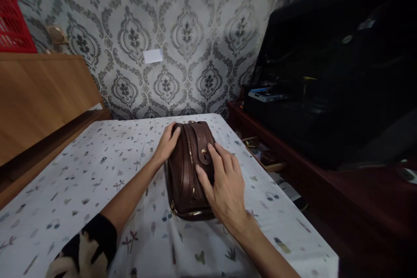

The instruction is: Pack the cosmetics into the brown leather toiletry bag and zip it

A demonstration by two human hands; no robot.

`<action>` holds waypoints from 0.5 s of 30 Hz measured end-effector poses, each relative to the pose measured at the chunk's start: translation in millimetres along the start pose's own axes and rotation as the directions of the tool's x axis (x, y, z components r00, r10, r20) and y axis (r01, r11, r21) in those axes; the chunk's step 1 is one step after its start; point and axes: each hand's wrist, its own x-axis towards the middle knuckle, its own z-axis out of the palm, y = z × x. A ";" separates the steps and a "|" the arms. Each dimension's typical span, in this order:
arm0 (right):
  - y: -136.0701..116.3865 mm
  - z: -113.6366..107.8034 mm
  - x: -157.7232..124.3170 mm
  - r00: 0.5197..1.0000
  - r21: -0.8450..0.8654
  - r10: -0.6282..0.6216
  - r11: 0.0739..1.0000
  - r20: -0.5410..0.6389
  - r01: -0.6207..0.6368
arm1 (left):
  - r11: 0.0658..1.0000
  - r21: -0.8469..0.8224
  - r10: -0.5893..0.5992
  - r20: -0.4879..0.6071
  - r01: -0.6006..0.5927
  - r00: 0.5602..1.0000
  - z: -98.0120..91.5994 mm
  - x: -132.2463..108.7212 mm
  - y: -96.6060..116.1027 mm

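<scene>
A dark brown leather bag (182,182) lies on the bed's patterned white sheet, its gold-toned zippers and a flap with a small metal clasp (203,151) facing up. My left hand (167,141) grips its far left edge, with the fingertips partly hidden behind the leather. On the other side, my right hand (226,178) holds the bag, thumb on top and index fingertip beside the clasp. Its other fingers reach over the right edge, where their tips are hard to see.
A wooden headboard-like panel (39,100) stands at left, with a red plastic basket (16,21) above it. To the right is a dark red cabinet (358,195) bearing a large black screen-like object (325,74). An open drawer (275,166) holds small items beside the bed.
</scene>
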 end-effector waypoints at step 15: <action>-0.2 5.4 -1.1 0.998 0.087 0.025 0.996 -0.057 -0.020 | 0.989 0.073 -0.132 0.050 0.128 0.990 -8.2 42.1 10.1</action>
